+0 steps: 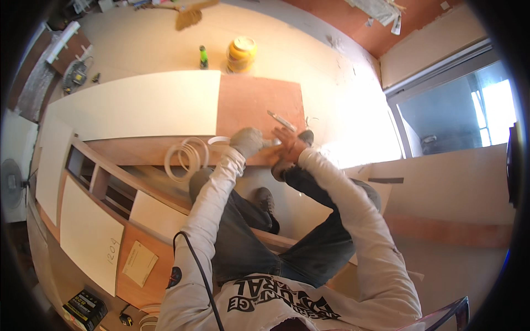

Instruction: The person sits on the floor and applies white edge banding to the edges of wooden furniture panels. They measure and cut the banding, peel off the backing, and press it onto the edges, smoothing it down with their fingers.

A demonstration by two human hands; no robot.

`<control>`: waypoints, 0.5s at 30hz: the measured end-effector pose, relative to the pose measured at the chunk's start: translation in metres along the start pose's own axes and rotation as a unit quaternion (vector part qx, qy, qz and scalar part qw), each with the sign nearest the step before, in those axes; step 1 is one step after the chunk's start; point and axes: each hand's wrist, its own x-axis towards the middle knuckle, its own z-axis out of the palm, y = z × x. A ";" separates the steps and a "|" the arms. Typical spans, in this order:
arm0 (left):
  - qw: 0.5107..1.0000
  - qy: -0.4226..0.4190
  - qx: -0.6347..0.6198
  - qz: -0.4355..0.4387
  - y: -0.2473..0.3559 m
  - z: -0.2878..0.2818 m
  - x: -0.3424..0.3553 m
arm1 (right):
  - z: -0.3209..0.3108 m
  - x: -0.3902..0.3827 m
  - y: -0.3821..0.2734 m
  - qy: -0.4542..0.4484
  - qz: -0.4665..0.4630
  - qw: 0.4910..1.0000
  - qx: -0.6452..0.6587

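Two hands meet at the board's edge [259,160] — left hand [247,142] and right hand [290,142] fingers pinching white edge tape [218,140].

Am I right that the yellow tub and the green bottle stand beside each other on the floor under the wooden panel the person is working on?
Not quite: the head view shows the yellow tub and green bottle side by side on the pale sheet beyond the wooden panel, on its far side from the person, not under it.

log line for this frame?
left hand: gloved, on edge-banding strip | right hand: bare, pressing board edge | coil hanging left
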 end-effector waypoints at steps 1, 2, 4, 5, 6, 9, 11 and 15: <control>0.997 0.059 0.012 0.038 0.009 -0.011 -0.008 | -0.007 0.004 -0.013 -0.023 0.064 0.994 0.085; 0.998 0.051 0.008 0.023 0.020 -0.030 -0.017 | -0.012 0.008 -0.027 -0.048 0.126 0.975 0.174; 1.000 0.026 0.001 -0.004 0.051 -0.087 -0.040 | -0.027 0.011 -0.045 -0.024 0.184 0.933 0.309; 0.992 0.005 -0.109 -0.057 0.059 -0.117 -0.057 | -0.048 0.019 -0.059 -0.014 0.157 0.941 0.300; 0.983 -0.001 -0.166 -0.073 0.067 -0.146 -0.078 | -0.076 0.027 -0.077 -0.005 0.133 0.947 0.291; 0.937 -0.022 -0.342 -0.069 0.091 -0.205 -0.128 | -0.166 0.027 -0.122 0.027 0.045 0.964 0.259; 0.890 -0.032 -0.454 -0.031 0.108 -0.231 -0.157 | -0.224 0.014 -0.155 0.048 0.023 0.956 0.288; 0.894 -0.027 -0.447 0.031 0.147 -0.280 -0.205 | -0.298 0.003 -0.195 0.039 -0.002 0.931 0.363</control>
